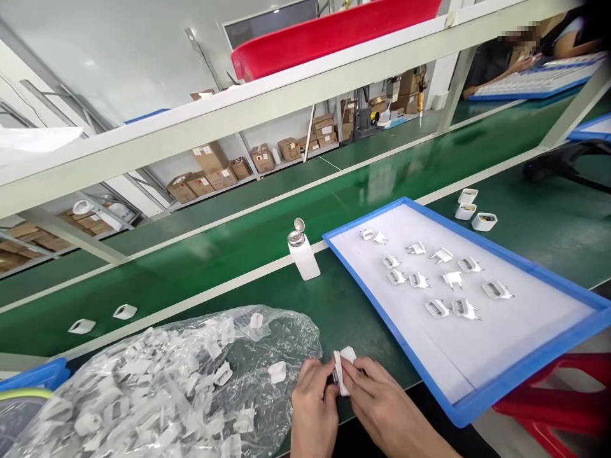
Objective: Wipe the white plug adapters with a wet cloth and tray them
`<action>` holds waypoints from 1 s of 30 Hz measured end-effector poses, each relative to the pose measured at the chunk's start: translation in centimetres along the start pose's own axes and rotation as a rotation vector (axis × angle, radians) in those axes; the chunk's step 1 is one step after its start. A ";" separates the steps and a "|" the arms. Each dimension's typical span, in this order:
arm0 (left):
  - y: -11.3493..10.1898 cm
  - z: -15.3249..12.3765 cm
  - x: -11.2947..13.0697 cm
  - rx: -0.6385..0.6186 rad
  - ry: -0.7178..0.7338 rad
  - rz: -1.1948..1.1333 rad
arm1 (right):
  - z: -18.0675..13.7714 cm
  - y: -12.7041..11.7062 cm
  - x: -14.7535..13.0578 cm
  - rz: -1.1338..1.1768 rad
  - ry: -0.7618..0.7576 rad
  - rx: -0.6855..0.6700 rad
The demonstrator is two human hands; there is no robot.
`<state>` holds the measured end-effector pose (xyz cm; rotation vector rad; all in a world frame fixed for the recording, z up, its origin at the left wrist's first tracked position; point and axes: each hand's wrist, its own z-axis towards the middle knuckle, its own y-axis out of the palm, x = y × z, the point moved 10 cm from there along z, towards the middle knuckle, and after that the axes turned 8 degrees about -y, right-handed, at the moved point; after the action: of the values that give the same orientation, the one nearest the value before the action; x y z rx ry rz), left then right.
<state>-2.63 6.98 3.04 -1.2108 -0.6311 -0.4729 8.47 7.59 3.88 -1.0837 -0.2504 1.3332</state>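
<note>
My left hand [314,397] and my right hand [377,397] meet at the bench's front edge, both closed on one small white plastic plug piece [340,375]. Fingers cover much of it, and whether the white bit at its top is a cloth or part of the piece I cannot tell. Left of my hands lies a clear plastic bag [291,337] full of loose white plug parts [157,381]. To the right, a blue-rimmed tray [382,312] with a white bottom carries several white two-pin plug pieces [451,280], spread over its far half.
A white dispenser bottle [304,257] with its metal lid raised stands behind my hands. White hollow housings sit beyond the tray [484,221] and at the far left [125,312]. A shelf rail [267,98] crosses above the green bench. A red stool [554,394] is at lower right; co-workers sit top right.
</note>
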 end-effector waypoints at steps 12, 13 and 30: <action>0.7 -1.2 -1.3 -0.035 0.096 0.022 | -1.9 0.0 -1.5 -0.132 -0.117 0.055; 0.8 -1.2 -1.3 -0.044 0.085 0.021 | -1.6 -0.1 -1.4 -0.107 -0.105 0.047; -0.2 -1.0 -2.4 0.009 -0.176 0.065 | -5.3 -2.4 3.0 0.328 0.514 0.174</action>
<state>-4.29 5.96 1.33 -1.2689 -0.7412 -0.3105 14.61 7.93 1.69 -1.3121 0.4330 1.2815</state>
